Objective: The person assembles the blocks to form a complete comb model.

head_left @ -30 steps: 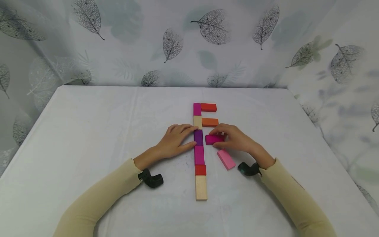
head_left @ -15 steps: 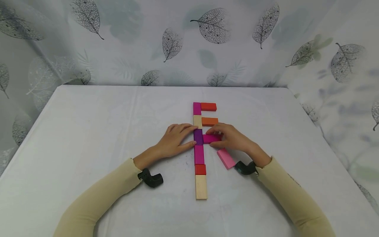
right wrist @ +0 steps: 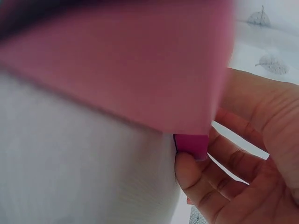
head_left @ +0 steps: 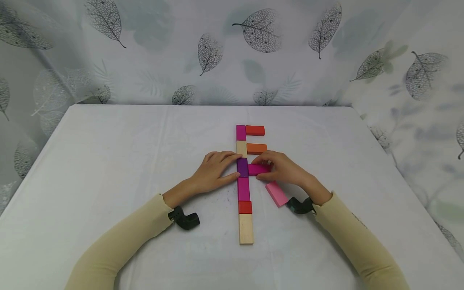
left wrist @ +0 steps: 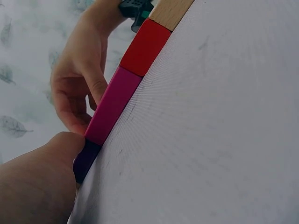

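Note:
A magenta block [head_left: 255, 170] lies crosswise on the table with its left end against the purple block [head_left: 243, 167]. My right hand [head_left: 284, 168] pinches this magenta block between thumb and fingers at its right part. My left hand [head_left: 214, 171] rests to the left of the column of blocks, its fingers extended. The left thumb touches the purple block's side, and the forefinger tip reaches the wooden block [head_left: 241, 148] above it. In the left wrist view the left thumb [left wrist: 67, 142] presses at the purple block [left wrist: 86, 161]. A loose pink block [head_left: 276, 194] lies tilted below my right hand.
The column continues downward with another magenta block [head_left: 243, 189], a red block [head_left: 245, 207] and a plain wooden block [head_left: 246, 228]. At its top sits a short magenta block [head_left: 241, 132] with a red block [head_left: 255, 130] to its right. An orange block [head_left: 256, 149] juts out below.
My right hand has slid the magenta block left until it meets the purple block, closing the small gap. The left hand has stayed in place.

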A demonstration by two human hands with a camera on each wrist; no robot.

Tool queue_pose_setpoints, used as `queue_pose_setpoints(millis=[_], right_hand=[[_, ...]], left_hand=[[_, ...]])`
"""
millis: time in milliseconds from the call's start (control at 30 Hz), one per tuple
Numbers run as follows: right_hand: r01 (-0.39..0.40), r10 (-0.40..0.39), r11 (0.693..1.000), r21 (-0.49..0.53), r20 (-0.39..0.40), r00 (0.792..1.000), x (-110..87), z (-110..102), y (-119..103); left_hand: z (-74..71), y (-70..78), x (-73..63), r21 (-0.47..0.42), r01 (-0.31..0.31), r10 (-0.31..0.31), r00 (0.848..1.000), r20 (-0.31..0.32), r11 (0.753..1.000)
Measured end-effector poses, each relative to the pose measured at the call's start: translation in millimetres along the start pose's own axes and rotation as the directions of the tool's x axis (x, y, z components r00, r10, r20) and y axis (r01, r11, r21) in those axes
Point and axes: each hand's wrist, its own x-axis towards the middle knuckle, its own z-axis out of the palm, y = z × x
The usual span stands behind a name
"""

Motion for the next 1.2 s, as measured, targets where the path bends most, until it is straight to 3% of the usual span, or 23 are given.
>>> queue_pose_setpoints(millis=[567,1200], right_hand=[[-0.009,0.009,1.000,0.016,-0.001,1.000,-6.4,-3,1],[-0.080,0.081,0.996,0.031,-0.046,0.996,-24.1,-8,10]], left_hand=[[-0.4,2.3,-0.4,-0.007,-0.003,0.003,1.000,0.000,1.000],[2.3,0.6,-0.6,-0.011,-0.002,0.002,1.000,-0.006,1.000]])
